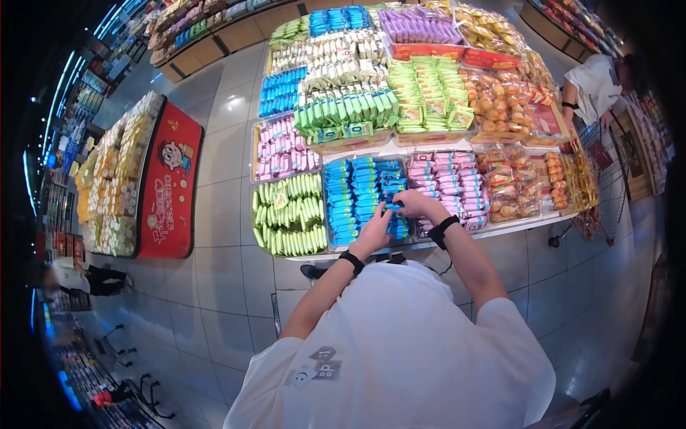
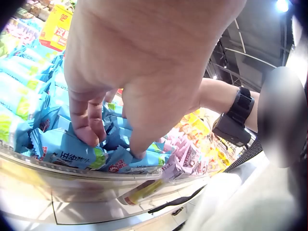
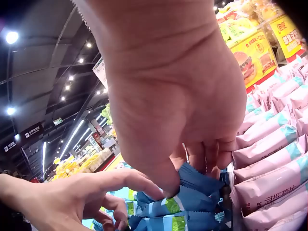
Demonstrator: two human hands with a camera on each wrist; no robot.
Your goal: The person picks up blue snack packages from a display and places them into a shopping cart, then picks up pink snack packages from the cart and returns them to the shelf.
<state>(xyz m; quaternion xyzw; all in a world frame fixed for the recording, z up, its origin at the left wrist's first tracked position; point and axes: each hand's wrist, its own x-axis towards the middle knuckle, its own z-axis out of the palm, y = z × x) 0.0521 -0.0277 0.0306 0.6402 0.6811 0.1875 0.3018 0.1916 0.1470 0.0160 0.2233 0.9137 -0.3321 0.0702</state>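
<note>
My right hand (image 1: 420, 204) pinches a blue snack packet (image 3: 196, 182) between thumb and fingers, over the right part of a tray of blue packets (image 1: 349, 200). Beside it is my left hand (image 1: 373, 233), its index finger stretched to the packets right by my right thumb in the right wrist view. In the left wrist view, the left hand's fingertips (image 2: 90, 138) rest on the blue packets with the thumb apart from them. Another blue packet (image 2: 67, 150) with white lettering lies under those fingertips, along the tray's front edge.
Pink packets (image 1: 449, 182) fill the tray to the right, green packets (image 1: 289, 214) the tray to the left. Bagged bread (image 1: 509, 182) lies further right. Behind rise tiers of snack trays. A red-sided stand (image 1: 170, 179) is at the left; a person (image 1: 597, 89) stands by a cart (image 1: 604, 168) at the right.
</note>
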